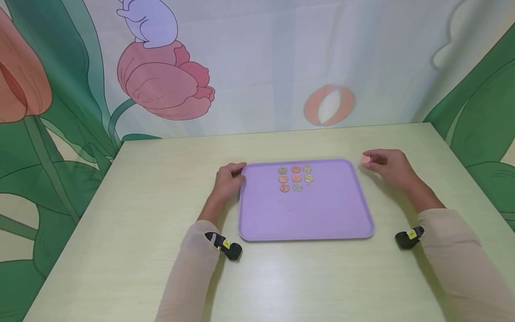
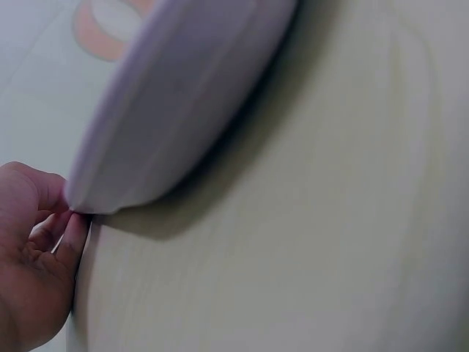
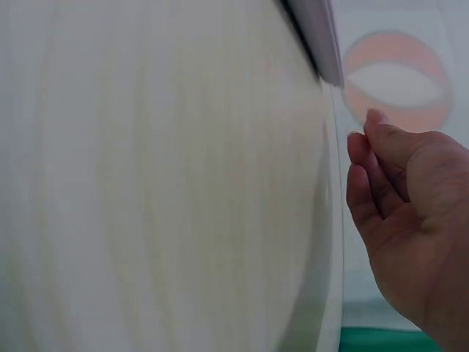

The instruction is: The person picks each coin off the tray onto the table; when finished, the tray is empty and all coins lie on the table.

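Your left hand [image 1: 228, 180] rests on the desk [image 1: 161, 201] with its fingers curled against the far left corner of the purple tray [image 1: 306, 214]; in the left wrist view the fingertips [image 2: 73, 224] touch the underside of the tray's rim [image 2: 168, 110] at that corner, gripping its edge.

Just to the right of that hand, on the far part of the tray, lie eight coins [image 1: 295, 178] in three short rows, copper and silver ones mixed. The bottom row has only two, leaving a gap at its right end.

Further right, past the tray's far right corner, your right hand [image 1: 388, 164] hovers low over the desk, just beside the tray but not touching it. It pinches a copper-coloured coin [image 1: 365, 159] between thumb and fingertips, with the coin on the side of the hand that faces the tray. In the right wrist view the fingers [image 3: 366, 183] are bent inward and the coin itself is hidden.
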Motion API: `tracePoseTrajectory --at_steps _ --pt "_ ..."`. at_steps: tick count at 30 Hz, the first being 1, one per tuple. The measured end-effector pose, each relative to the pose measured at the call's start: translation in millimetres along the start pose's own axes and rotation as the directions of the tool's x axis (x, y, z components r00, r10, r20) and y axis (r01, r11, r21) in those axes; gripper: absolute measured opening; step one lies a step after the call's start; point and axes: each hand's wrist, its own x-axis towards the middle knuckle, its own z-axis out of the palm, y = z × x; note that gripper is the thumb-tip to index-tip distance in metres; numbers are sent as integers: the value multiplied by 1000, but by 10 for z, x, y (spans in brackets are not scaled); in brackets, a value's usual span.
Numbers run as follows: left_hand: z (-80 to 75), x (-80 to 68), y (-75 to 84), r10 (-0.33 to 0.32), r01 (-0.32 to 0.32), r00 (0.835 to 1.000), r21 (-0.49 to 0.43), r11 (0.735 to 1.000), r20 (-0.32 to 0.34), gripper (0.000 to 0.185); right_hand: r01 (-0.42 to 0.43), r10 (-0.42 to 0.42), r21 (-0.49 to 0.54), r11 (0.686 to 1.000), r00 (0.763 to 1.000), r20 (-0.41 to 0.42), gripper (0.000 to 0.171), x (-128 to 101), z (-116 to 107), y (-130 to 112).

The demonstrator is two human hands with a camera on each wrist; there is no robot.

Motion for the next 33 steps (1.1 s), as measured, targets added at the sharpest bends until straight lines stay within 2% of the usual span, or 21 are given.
tracePoseTrajectory --at_steps 6,12,29,33 --pt "-7 -6 -1 -1 2 1000 11 1000 -5 48 -24 27 -99 995 999 31 43 16 -87 223" --pt "-12 -18 -8 2 -2 1000 15 1000 -6 47 -14 22 -130 991 998 62 41 39 -88 265" --pt "7 -18 -10 29 -29 1000 1 1000 -9 47 1 7 -107 994 997 72 46 51 -67 298" --pt "7 -18 -2 33 -33 999 -2 999 -9 48 -28 37 -99 995 995 89 51 57 -69 287"
